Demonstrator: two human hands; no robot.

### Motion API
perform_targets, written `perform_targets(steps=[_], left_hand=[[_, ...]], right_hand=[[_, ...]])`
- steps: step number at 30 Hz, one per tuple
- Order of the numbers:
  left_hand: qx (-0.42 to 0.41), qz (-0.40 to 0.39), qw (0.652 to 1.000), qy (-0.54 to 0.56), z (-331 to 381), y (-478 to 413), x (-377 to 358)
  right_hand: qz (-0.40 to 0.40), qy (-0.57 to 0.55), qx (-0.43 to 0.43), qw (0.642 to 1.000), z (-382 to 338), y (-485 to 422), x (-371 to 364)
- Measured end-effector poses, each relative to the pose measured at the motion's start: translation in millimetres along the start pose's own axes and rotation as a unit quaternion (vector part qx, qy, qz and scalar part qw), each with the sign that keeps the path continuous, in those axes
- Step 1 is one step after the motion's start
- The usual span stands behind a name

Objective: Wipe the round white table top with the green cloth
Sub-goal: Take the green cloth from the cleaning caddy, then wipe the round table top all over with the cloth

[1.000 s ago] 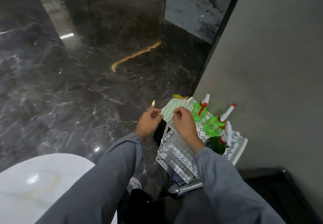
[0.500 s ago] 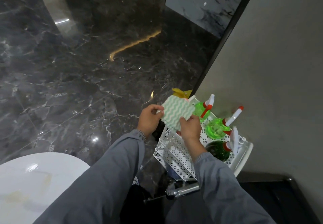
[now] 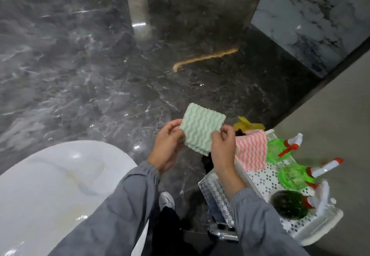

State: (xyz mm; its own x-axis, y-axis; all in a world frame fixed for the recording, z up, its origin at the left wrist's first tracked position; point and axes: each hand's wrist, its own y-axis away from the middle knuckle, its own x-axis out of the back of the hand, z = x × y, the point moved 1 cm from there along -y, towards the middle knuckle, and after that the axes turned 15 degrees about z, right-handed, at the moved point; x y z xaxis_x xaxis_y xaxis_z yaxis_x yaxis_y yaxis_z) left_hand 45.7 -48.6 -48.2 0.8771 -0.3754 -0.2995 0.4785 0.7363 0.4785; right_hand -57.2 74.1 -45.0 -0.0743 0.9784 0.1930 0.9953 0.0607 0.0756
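— On your head view, where is the green cloth (image 3: 201,128)?

— I see it up in the air, above the dark marble floor (image 3: 100,75), between the two hands. It is a small square with green and white wavy stripes, and its face is toward the camera.

— How do the hands grip it?

— The left hand (image 3: 167,145) holds the left edge, with the fingers curled behind and the thumb on the front. The right hand (image 3: 223,149) pinches the right edge between thumb and fingertips. Both arms wear grey sleeves (image 3: 124,205).

— And the round white table top (image 3: 50,185)?

— It is low on the left side, well apart from the cloth, and nothing touches it. I see a pale yellowish mark (image 3: 80,175) on the glossy surface.

— What stands on the right?

— A white perforated cart (image 3: 264,181) stands beside the grey wall (image 3: 330,115). A pink striped cloth (image 3: 252,151) hangs over its far edge, just beside the right hand. Two bright green spray bottles (image 3: 294,176) and one dark green spray bottle (image 3: 289,207) stand in the top tray. Something yellow (image 3: 248,124) is behind the pink cloth; I cannot tell what it is.
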Motion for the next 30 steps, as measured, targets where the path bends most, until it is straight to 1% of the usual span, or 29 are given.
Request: perform_targets(steps=[2,3,4,6,9,14,17,19,22,26,30], left_hand=[[-0.005,0.035,0.999,0.005,8,9,53],[-0.007,0.063,0.998,0.01,10,16,90],[-0.006,0.079,0.997,0.011,11,22,114],[-0.003,0.138,0.99,0.031,7,36,175],[0.002,0.225,0.972,0.07,-14,62,256],[0.001,0.334,0.934,0.128,-77,85,360],[-0.018,0.401,0.911,0.091,-120,89,410],[-0.037,0.435,0.898,0.049,-137,91,433],[-0.067,0.481,0.874,-0.014,-170,99,457],[-0.106,0.526,0.837,-0.111,-193,112,461],[-0.127,0.557,0.784,-0.242,-226,121,447]], right_hand=[[-0.085,0.005,0.0,0.996,4,28,-35],[-0.137,0.013,-0.008,0.99,9,52,-58],[-0.171,0.018,-0.015,0.985,13,67,-71],[-0.249,0.036,-0.017,0.968,25,109,-106],[-0.353,0.069,-0.017,0.933,55,173,-149],[-0.49,0.129,0.032,0.862,123,260,-200],[-0.539,0.145,0.085,0.826,169,298,-225],[-0.551,0.149,0.112,0.814,189,309,-240],[-0.587,0.154,0.17,0.777,224,326,-253],[-0.638,0.153,0.273,0.704,246,333,-253],[-0.637,0.135,0.406,0.641,266,331,-230]])
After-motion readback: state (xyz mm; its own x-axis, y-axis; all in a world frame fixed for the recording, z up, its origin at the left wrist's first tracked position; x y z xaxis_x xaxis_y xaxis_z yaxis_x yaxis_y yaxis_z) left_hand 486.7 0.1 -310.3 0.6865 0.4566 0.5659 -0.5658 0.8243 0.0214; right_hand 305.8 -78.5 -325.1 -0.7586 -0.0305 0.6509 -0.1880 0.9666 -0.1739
